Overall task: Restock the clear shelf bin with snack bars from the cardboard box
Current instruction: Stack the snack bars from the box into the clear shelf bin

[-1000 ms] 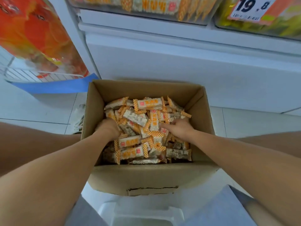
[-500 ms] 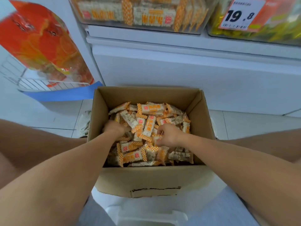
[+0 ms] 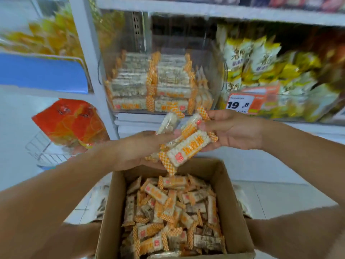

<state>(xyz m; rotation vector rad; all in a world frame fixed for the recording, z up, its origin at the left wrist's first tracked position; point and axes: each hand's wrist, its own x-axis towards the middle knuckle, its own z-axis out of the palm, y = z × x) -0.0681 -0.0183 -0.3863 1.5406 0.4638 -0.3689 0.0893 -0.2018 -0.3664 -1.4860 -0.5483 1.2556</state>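
An open cardboard box [image 3: 231, 208] sits on the floor below me, filled with several snack bars [image 3: 168, 212] in orange-checked wrappers. Above it, my left hand [image 3: 134, 152] and my right hand [image 3: 233, 129] meet, together holding a small bunch of held snack bars [image 3: 186, 148] between them. Straight behind the hands, on the shelf, stands the clear shelf bin [image 3: 211, 58], with neat stacks of the same bars inside. The hands are just below and in front of the bin's front wall.
Yellow-green snack bags [image 3: 261, 62] and a 19.8 price tag [image 3: 238, 104] fill the shelf to the right. A red-orange bag [image 3: 69, 122] rests in a wire basket [image 3: 44, 152] at the left. A white shelf upright [image 3: 87, 53] stands left of the bin.
Both hands rose out of the box with snack bars and came together in front of the bin. My view tilted up, bringing the shelf and bin into sight.
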